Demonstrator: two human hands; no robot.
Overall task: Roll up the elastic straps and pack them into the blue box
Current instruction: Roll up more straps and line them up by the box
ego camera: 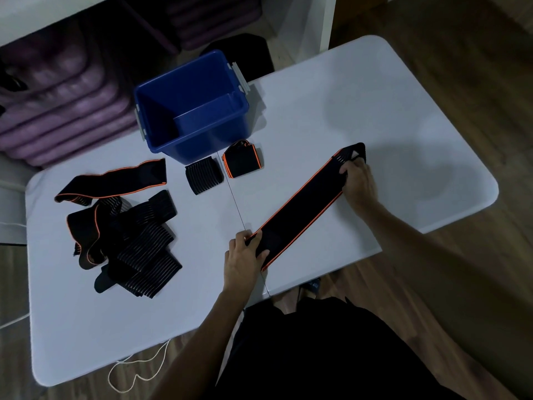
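Hands apart, the person holds one black, orange-edged strap [300, 209] stretched flat and slantwise across the white table [403, 111]: the left hand [245, 255] pinches its near end, the right hand [357, 183] grips the far end. Beyond them stands the blue box [161, 122], with two rolled straps [204, 175] just before it. Loose straps [127, 241] lie heaped at the left.
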